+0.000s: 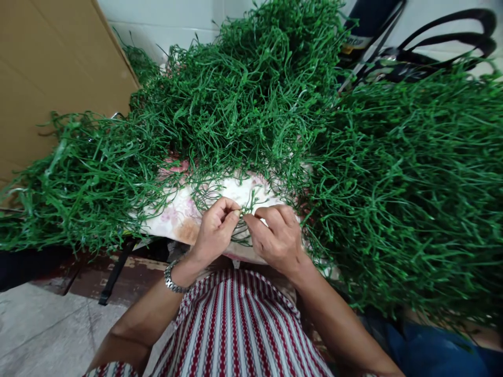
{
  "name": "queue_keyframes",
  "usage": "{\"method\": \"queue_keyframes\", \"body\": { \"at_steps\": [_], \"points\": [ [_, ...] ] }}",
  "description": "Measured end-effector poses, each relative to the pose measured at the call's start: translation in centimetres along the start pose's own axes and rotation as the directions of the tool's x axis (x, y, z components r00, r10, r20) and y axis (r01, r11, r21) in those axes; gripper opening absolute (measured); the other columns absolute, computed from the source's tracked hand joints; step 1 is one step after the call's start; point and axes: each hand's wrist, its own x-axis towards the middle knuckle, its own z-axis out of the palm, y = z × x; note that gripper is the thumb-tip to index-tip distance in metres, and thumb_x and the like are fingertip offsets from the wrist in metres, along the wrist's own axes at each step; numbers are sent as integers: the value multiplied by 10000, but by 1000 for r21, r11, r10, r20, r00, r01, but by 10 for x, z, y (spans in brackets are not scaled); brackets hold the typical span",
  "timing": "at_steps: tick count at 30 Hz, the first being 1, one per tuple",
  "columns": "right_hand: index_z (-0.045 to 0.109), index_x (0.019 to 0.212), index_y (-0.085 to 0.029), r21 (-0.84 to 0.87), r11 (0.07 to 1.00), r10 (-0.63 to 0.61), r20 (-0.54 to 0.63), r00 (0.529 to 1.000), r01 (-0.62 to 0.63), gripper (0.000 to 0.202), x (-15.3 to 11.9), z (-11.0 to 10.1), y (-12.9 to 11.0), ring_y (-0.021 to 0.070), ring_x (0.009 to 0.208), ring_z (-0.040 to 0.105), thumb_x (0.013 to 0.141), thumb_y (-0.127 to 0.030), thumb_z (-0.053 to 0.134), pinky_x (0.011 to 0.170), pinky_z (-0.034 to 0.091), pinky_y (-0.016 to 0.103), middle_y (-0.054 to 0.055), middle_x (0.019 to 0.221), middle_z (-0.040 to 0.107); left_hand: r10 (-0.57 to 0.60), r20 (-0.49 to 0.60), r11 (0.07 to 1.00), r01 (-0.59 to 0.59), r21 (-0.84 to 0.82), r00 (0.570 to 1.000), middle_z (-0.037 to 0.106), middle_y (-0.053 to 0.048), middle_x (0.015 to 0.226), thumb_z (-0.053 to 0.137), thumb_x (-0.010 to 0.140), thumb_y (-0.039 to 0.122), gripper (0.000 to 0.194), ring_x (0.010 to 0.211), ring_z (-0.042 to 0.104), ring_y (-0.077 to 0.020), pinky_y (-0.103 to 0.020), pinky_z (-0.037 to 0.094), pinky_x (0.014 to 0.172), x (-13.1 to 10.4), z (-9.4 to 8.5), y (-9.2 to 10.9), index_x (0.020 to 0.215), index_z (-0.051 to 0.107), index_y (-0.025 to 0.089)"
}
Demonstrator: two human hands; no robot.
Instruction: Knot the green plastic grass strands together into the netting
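My left hand (215,229), with a metal watch at the wrist, pinches a thin green stem piece (242,213) between thumb and index finger. Close beside it, my right hand (275,234) has its fingers curled and its fingertips at the same piece. Exactly what sits between the right fingertips is too small to tell. Both hands are over the front of a pale flowered cloth (231,189). Thin curly green stems lie under and around the fingers. Behind the cloth rises a large heap of green stems (251,99).
More stems are heaped at the left (86,178) and right (408,188). A cardboard panel (58,63) stands at the back left. A dark blue item (369,21) and black straps (451,39) are at the back right. Blue fabric (436,351) shows at the lower right.
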Motion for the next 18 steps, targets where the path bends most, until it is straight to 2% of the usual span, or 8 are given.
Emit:
{"method": "queue_keyframes", "body": {
  "at_steps": [4,7,9,11,14,18],
  "points": [
    [612,836,-151,-19,993,114,79,990,-113,93,-3,2,-11,172,729,449,815,-179,526,673,358,316,63,784,594,65,-50,997,-63,47,997,382,36,661,468,834,221,71,572,337,-80,-197,291,520,-1,5,-5,782,467,173],
    [592,813,-147,47,963,249,204,947,-264,137,-4,-1,-16,153,687,469,851,-207,475,659,355,288,55,736,578,84,-79,995,-79,64,993,397,28,676,465,834,226,67,598,369,-92,-205,317,546,-1,7,-8,789,461,176],
    [574,824,-150,59,944,294,286,912,-323,151,-4,-4,-17,139,659,489,868,-223,450,647,351,269,39,720,584,87,-76,994,-82,78,993,413,24,688,460,834,214,53,611,387,-95,-205,330,554,-1,8,-9,794,458,179],
    [556,818,-159,-13,945,311,341,887,-326,153,-3,-9,-18,136,615,492,876,-234,437,622,331,267,21,681,585,98,-70,989,-89,120,993,426,22,699,452,834,193,39,622,404,-95,-205,341,563,-3,9,-9,797,453,180],
    [528,760,-178,-175,951,306,382,872,-257,163,0,-16,-22,146,550,463,876,-242,433,588,283,284,0,578,542,139,-69,960,-117,254,988,447,22,700,437,831,161,34,625,433,-94,-207,358,576,-6,10,-8,807,451,181],
    [504,709,-190,-258,947,289,419,861,-192,143,6,-25,-28,160,568,459,846,-217,475,586,259,295,2,574,525,266,-73,861,-203,466,961,490,12,720,439,816,136,51,661,474,-105,-218,382,621,-7,12,-9,829,458,182]
  ]
}}
